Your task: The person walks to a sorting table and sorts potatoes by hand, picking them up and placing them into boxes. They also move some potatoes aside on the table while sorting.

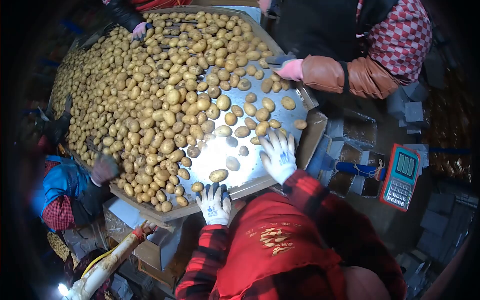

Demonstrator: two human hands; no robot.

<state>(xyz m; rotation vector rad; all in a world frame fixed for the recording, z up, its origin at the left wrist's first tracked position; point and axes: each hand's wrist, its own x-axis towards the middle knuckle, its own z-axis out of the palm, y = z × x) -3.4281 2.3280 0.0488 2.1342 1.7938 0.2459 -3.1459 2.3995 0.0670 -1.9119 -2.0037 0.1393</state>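
My left hand, in a white glove with dark fingertips, rests at the near edge of the metal sorting table, fingers stretched out. Just beyond its fingertips lie a small potato and a larger oval potato. Farther right, my right hand, gloved the same way, is spread over the table by its right rim. Its fingertips are right at a potato and a few others. Neither hand holds anything. A few darker, greyish potatoes lie on the bare metal between my hands.
A large heap of potatoes covers the table's left and far side. Co-workers' gloved hands reach in at the far left, right and near left. A digital scale display stands right, beside cardboard boxes.
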